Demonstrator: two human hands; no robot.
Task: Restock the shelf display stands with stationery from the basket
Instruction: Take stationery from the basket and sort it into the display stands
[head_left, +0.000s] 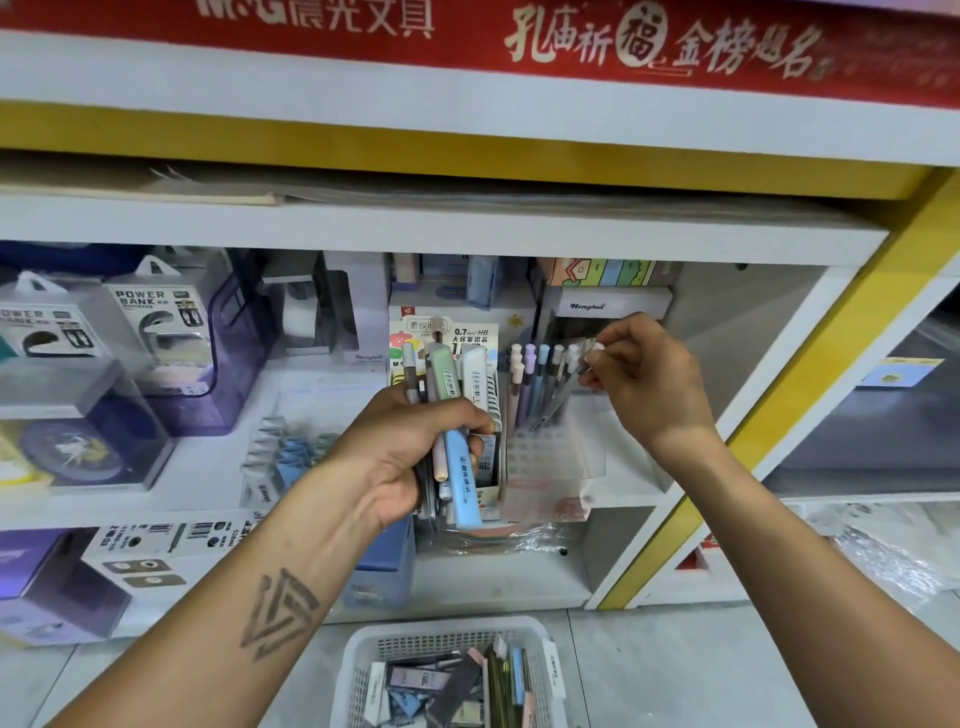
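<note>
The right hand (644, 374) pinches a pen (563, 387) by its cap, just right of the clear pen stand (550, 447). The pen slants tip down-left toward the stand's row of upright pens. The left hand (410, 447) grips a near-upright bundle of pens and erasers (447, 395), left of the stand.
</note>
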